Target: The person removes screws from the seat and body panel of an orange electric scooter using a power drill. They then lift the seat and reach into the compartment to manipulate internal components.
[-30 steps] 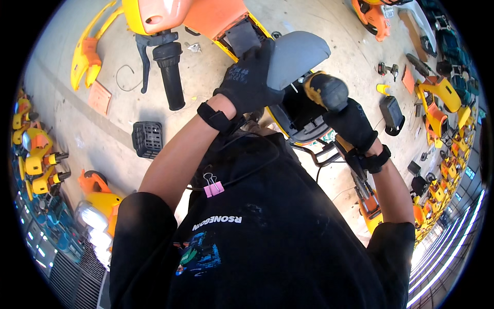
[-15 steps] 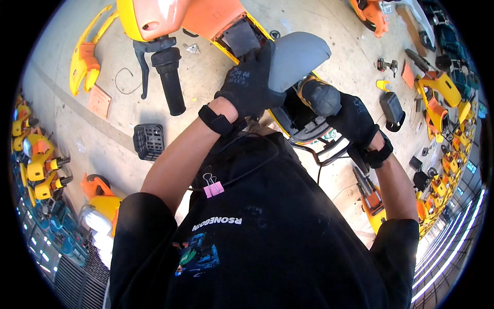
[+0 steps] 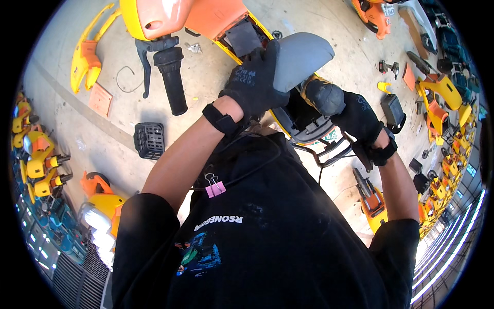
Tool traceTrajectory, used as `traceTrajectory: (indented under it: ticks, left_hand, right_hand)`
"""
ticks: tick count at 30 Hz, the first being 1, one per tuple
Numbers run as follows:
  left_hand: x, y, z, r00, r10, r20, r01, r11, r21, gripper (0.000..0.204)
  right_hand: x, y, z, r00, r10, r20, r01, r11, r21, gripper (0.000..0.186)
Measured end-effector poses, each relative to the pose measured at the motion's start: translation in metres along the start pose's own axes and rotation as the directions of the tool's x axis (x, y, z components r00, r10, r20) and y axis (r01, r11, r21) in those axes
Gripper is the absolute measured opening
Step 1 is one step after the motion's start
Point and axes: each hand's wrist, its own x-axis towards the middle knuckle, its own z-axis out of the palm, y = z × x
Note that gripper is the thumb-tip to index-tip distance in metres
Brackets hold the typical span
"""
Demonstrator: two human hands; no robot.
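Power driver (image 3: 322, 96) has turned, rear cap (image 3: 331, 100) now facing up. Right hand (image 3: 357, 118), the nearer, wraps its grip; body lies just left, long axis seemingly slanting toward the under-seat bay (image 3: 299, 114), tip hidden. Left hand (image 3: 253, 82) spread against grey scooter seat (image 3: 303, 59).

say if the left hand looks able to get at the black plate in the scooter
Probably yes: the left hand is right beside the black plate, and most of the plate's top shows uncovered. It would likely have to come off the grey seat, which it is against.
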Motion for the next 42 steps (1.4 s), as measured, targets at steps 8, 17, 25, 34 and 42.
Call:
traceTrajectory:
  ticks: [8, 17, 25, 34, 42]
  left_hand:
    - [0.002, -0.001, 0.0, 1.0, 0.012, 0.008, -0.012, 0.999, 0.034, 0.11]
    - [0.002, 0.001, -0.005, 0.999, -0.027, 0.042, 0.026, 0.999, 0.028, 0.105]
    - [0.006, -0.007, 0.002, 0.997, 0.071, -0.039, -0.074, 0.994, -0.083, 0.088]
    - [-0.001, 0.005, 0.011, 0.996, 0.077, 0.044, -0.076, 0.997, -0.024, 0.104]
    - [0.003, 0.021, 0.013, 0.982, 0.182, -0.039, -0.184, 0.982, -0.036, 0.092]
  right_hand:
    - [0.002, 0.008, 0.0, 0.999, -0.045, -0.015, 0.044, 0.998, -0.047, 0.036]
    - [0.004, -0.001, -0.009, 1.0, -0.001, 0.025, 0.003, 0.999, -0.05, 0.034]
    - [-0.05, -0.019, -0.043, 0.992, -0.009, -0.126, 0.017, 0.998, 0.062, 0.02]
    - [-0.119, 0.03, 0.033, 0.871, 0.326, -0.367, -0.115, 0.863, 0.492, 0.022]
    - [-0.157, 0.032, 0.103, 0.837, 0.399, -0.374, -0.089, 0.775, 0.626, 0.019]
